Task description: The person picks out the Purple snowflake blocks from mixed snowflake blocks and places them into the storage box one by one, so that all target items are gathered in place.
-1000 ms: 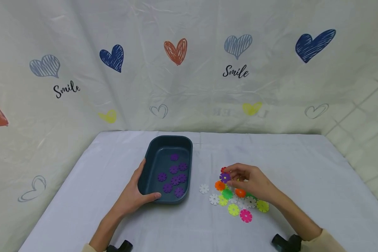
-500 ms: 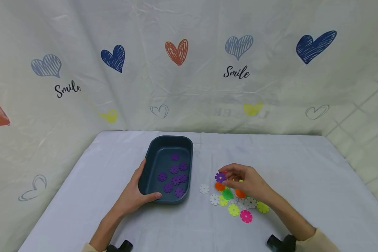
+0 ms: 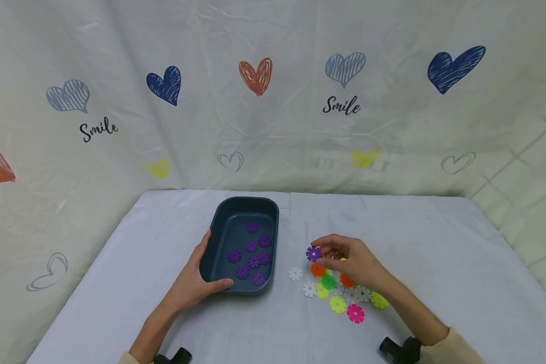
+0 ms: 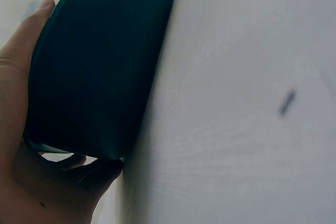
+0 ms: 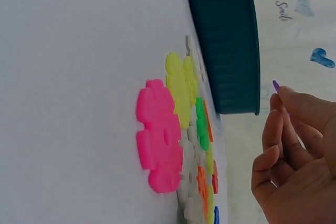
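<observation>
A dark teal rectangular tray sits left of centre on the table, with several purple flower-shaped discs lying flat inside. My left hand grips its left near corner, thumb over the front rim; the left wrist view shows fingers around the tray's wall. Above the loose pile, my right hand pinches one purple flower-shaped disc between thumb and fingertip. In the right wrist view that disc is seen nearly edge-on, apart from the tray.
Below the right hand lie loose flower-shaped discs: a pink disc, a green disc, an orange disc, and several white and yellow ones. A white disc lies nearest the tray. Behind the white-covered table hangs a heart-printed curtain.
My right hand has moved a little left with the purple disc, away from the pile's far edge. The left hand and tray have stayed put.
</observation>
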The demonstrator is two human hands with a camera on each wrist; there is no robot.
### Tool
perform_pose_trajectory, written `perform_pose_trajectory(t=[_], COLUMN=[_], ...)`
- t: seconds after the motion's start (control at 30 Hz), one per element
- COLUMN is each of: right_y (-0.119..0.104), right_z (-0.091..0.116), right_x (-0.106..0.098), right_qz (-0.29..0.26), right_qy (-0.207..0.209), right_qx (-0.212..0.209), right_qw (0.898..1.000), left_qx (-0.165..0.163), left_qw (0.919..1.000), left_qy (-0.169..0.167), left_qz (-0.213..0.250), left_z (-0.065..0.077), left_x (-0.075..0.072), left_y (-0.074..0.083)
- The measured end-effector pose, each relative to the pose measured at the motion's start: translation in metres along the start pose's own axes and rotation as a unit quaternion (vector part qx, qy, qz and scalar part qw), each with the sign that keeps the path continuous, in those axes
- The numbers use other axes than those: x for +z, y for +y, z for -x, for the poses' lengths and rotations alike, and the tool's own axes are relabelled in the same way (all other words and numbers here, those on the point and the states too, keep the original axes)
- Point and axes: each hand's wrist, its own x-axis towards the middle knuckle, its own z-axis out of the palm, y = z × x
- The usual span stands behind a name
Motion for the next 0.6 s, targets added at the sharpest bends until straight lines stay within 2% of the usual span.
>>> perform_pose_trajectory(t=[0.23,0.6], right_y=[-0.006,-0.011], right_z=[-0.005,-0.014], right_x=[0.003,0.008], right_qz=[0.000,-0.039], right_qy=[0.008,0.013], right_qx=[0.003,-0.001], right_qw=[1.000,0.999], left_qx=[-0.008,0.000], left_qw=[1.0000,1.0000], left_qy=[0.005,0.003], left_qz=[0.002,0.006], left_z=[0.000,0.000], left_x=[0.001,0.000], left_y=[-0.001,-0.002])
